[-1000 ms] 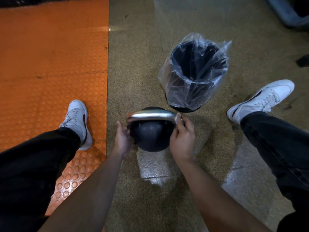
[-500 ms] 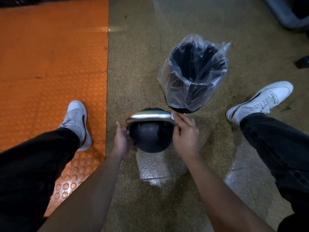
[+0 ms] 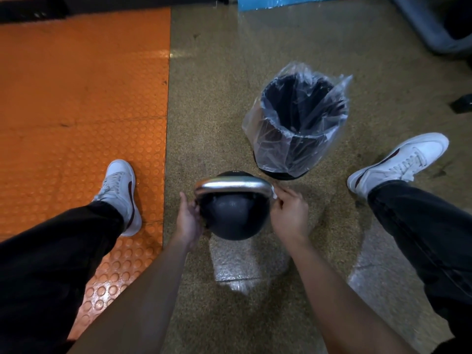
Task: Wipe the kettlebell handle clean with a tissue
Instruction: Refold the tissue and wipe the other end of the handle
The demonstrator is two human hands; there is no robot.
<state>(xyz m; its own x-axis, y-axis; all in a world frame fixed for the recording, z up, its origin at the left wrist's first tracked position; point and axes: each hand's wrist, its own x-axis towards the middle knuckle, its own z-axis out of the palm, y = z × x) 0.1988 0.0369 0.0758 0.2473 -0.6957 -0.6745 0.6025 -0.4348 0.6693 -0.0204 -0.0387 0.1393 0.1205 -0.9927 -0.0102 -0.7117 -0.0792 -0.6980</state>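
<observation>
Right hand [image 3: 290, 213] grip pinching tissue [image 3: 274, 194] at kettlebell handle [image 3: 233, 186] end; left hand [image 3: 188, 219] flat against kettlebell [image 3: 233, 217]

left hand [image 3: 187, 221] open, right hand [image 3: 290, 213] pinching

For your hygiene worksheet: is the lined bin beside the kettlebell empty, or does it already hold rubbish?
Apparently empty. The bin shows only dark inner walls behind its clear liner; no rubbish is visible, though the very bottom is too dark to confirm.
</observation>
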